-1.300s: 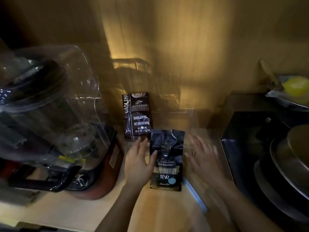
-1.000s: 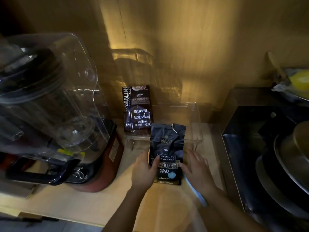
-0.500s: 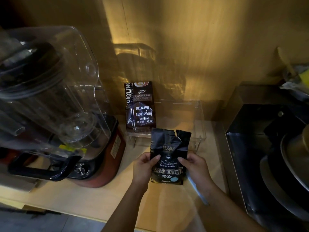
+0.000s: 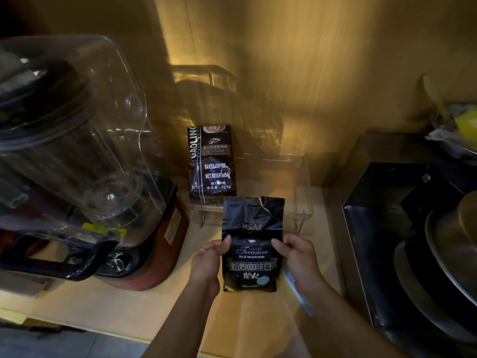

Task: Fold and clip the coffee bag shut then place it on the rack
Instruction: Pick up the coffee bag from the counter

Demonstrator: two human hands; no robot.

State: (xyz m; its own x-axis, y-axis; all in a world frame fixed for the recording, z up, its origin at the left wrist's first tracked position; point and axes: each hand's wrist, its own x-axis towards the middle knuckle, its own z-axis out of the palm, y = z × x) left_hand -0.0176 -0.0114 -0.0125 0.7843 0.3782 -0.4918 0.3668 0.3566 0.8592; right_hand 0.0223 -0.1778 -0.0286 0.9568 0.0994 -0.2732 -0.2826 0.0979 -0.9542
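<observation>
A black coffee bag [image 4: 251, 229] with a torn, unfolded top is held upright over the wooden counter. My left hand [image 4: 207, 262] grips its left edge with the thumb on the front. My right hand [image 4: 299, 254] grips its right edge the same way. Just behind the bag stands a clear acrylic rack [image 4: 303, 187], and a brown coffee bag [image 4: 210, 164] stands on the rack's left end. A pale blue strip [image 4: 296, 293], perhaps a clip, lies on the counter under my right forearm.
A big blender [image 4: 77, 156] with a clear jug and red base fills the left side. A dark metal sink [image 4: 387, 228] with stacked pans [image 4: 449, 254] lies to the right. A wooden wall [image 4: 296, 60] rises behind the rack.
Both hands closed on the black bag's sides and lifted it off the counter into an upright hold. The camera view shifted slightly.
</observation>
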